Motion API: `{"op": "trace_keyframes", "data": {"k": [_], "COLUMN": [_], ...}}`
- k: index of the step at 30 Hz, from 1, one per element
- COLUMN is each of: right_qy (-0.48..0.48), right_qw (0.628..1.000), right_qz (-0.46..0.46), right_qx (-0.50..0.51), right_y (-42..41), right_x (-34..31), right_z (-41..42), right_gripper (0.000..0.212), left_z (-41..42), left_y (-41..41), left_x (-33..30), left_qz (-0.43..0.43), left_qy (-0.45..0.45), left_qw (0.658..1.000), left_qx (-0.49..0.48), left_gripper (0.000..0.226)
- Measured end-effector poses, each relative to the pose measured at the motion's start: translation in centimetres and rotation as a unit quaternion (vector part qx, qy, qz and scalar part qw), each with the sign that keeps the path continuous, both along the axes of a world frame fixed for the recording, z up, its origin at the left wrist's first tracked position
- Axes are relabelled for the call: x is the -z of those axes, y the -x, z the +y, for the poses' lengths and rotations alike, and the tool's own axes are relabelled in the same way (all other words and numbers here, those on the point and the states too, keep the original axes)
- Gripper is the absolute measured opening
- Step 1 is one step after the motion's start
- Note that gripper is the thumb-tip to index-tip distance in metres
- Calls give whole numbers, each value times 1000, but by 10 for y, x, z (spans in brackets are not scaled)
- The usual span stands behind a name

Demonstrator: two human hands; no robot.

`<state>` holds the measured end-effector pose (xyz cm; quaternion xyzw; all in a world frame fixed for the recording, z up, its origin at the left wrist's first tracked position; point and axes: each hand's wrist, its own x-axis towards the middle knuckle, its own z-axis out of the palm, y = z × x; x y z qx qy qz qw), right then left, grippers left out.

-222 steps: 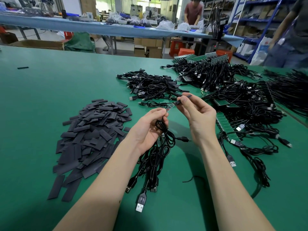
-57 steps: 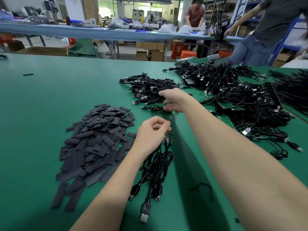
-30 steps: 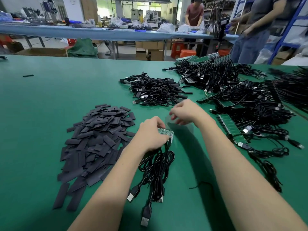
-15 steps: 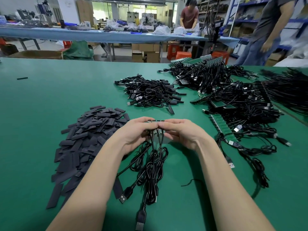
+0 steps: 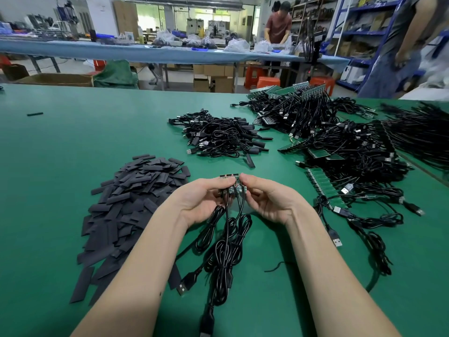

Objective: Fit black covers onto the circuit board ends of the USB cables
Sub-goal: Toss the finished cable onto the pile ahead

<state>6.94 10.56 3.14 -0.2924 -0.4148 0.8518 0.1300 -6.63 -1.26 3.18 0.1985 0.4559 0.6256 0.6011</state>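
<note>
My left hand and my right hand meet over the green table, both pinching a small strip of joined circuit boards. Several black USB cables hang from those boards and coil on the table between my forearms, their plugs lying near the front edge. A heap of flat black covers lies to the left of my left hand.
A pile of covered cables sits beyond my hands. To the right, tangled cables with green board strips spread to the table's edge. Two people stand at the back by another table and shelves.
My right hand came back from the far pile and joined my left hand on the circuit board strip. Over the last half second both hands hold nearly still, slightly raised.
</note>
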Motion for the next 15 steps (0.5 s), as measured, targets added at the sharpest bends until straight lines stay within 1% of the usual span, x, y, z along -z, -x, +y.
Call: {"op": "trace_keyframes", "data": {"k": [3, 5, 6, 7, 8, 9, 10, 11, 12, 13, 14, 15], "right_qy": [41, 39, 9, -29, -66, -100, -136, -175, -209, -233, -248, -260], "right_qw": [999, 999, 1000, 1000, 998, 995, 990, 983, 976, 970, 966, 962], "right_qz": [19, 24, 14, 3, -3, -9, -19, -33, -48, -62, -74, -82], "right_qx": [16, 14, 7, 0, -6, -12, -22, -35, -38, -24, 5, 35], "right_y": [-1, -2, -3, -5, -7, -10, -13, -16, -16, -15, -12, -9], "right_x": [0, -2, -5, -9, -13, -18, -24, -30, -35, -38, -40, -40], "right_z": [-1, -3, -4, -4, -3, 0, 4, 6, 6, 7, 7, 7], "right_gripper": [7, 6, 5, 6, 13, 23, 31, 35, 34, 32, 29, 25], "left_z": [1, 2, 2, 1, 1, 1, 2, 4, 5, 8, 11, 13], "left_y": [-3, -3, -2, -1, 1, 3, 4, 4, 1, -1, -6, -11], "left_x": [2, 2, 2, 2, 1, 2, 3, 3, 2, 1, 0, -1], "left_qz": [-21, -7, 27, 83, 160, 266, 393, 508, 570, 576, 526, 451], "left_qy": [5, -6, -10, -4, 17, 48, 74, 80, 56, 23, -13, -34], "left_qw": [1000, 1000, 999, 996, 986, 960, 911, 848, 805, 800, 833, 878], "left_qx": [-5, -11, -15, -25, -44, -69, -99, -129, -155, -169, -169, -155], "left_gripper": [18, 22, 27, 33, 40, 45, 47, 45, 38, 28, 17, 10]}}
